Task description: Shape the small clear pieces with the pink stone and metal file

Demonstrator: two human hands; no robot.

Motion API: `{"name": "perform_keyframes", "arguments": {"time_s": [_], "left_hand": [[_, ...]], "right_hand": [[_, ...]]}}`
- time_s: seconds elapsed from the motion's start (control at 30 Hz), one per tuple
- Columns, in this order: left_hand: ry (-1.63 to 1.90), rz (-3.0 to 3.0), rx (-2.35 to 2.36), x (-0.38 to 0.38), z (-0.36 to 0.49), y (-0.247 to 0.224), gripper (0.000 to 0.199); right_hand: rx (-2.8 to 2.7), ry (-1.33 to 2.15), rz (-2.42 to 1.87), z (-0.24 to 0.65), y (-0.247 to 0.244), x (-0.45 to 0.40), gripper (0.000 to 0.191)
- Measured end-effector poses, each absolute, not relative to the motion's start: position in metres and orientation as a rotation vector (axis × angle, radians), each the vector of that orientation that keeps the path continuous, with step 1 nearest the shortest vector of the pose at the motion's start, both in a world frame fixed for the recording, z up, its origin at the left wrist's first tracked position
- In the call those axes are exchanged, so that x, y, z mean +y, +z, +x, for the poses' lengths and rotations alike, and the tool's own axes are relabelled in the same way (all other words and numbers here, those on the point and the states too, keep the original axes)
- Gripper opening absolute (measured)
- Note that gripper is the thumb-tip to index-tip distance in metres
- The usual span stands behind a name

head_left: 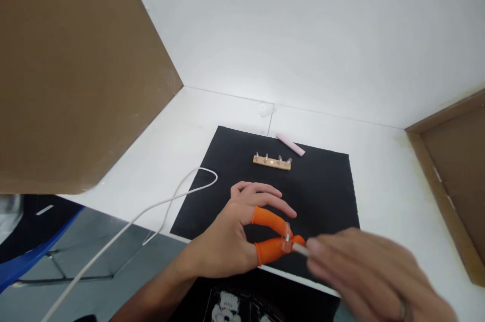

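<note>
My left hand (242,231), with orange covers on thumb and index finger, pinches a small clear plastic piece (287,238) over the front of the black mat (227,160). My right hand (371,271) is blurred at the lower right and grips a thin pale strip (301,249), whose tip is close to the clear piece; whether they touch is unclear. Farther back on the mat lies a narrow wooden bar (272,162) with several small clear pieces standing on it. Behind the bar a pink stick (290,144) lies slanted across the mat's back edge.
A white cable (151,206) runs from the lower left onto the mat's left side. Brown panels stand at the left (83,74) and right (454,160), and a white wall (288,29) behind. A small whitish lump (265,109) sits near the wall's base.
</note>
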State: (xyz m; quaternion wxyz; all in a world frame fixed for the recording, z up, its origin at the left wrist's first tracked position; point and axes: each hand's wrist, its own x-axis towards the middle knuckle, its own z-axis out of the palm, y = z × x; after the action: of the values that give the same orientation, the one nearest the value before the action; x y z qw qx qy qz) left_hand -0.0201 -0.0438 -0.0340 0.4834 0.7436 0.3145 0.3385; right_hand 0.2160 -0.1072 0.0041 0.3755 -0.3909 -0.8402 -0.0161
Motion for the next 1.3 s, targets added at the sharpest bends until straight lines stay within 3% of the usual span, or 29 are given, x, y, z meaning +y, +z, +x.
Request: {"name": "perform_keyframes", "arguments": {"time_s": [0.1, 0.17, 0.3, 0.43, 0.53, 0.73, 0.93, 1.13, 1.3], "left_hand": [[0.816, 1.802, 0.771, -0.045, -0.019, -0.035, 0.013], [0.827, 1.802, 0.771, -0.045, -0.019, -0.035, 0.013], [0.832, 1.796, 0.771, -0.044, -0.018, -0.036, 0.014], [0.837, 1.786, 0.75, -0.046, -0.016, -0.038, 0.014], [0.835, 1.78, 0.755, -0.047, -0.015, -0.038, 0.013], [0.839, 1.804, 0.74, -0.042, -0.017, -0.035, 0.013], [0.828, 1.799, 0.741, -0.045, -0.018, -0.033, 0.015], [0.858, 1.822, 0.733, -0.042, -0.019, -0.032, 0.016], [0.82, 1.807, 0.717, -0.038, -0.017, -0.033, 0.016]], "right_hand": [[-2.078, -0.107, -1.081, 0.223, 0.005, -0.1, 0.02], [-2.098, -0.065, -1.048, 0.214, 0.003, -0.102, 0.011], [-2.069, -0.04, -0.895, 0.195, -0.003, -0.109, 0.034], [-2.165, -0.016, -0.993, 0.215, -0.001, -0.101, 0.011], [-2.082, -0.136, -1.027, 0.225, 0.001, -0.097, 0.018], [-2.205, 0.154, -0.933, 0.21, -0.003, -0.107, 0.009], [-2.075, -0.161, -1.021, 0.228, 0.002, -0.098, 0.016], [-2.237, 0.05, -1.046, 0.216, 0.009, -0.114, 0.013], [-2.096, -0.143, -1.029, 0.231, 0.009, -0.098, 0.018]]}}
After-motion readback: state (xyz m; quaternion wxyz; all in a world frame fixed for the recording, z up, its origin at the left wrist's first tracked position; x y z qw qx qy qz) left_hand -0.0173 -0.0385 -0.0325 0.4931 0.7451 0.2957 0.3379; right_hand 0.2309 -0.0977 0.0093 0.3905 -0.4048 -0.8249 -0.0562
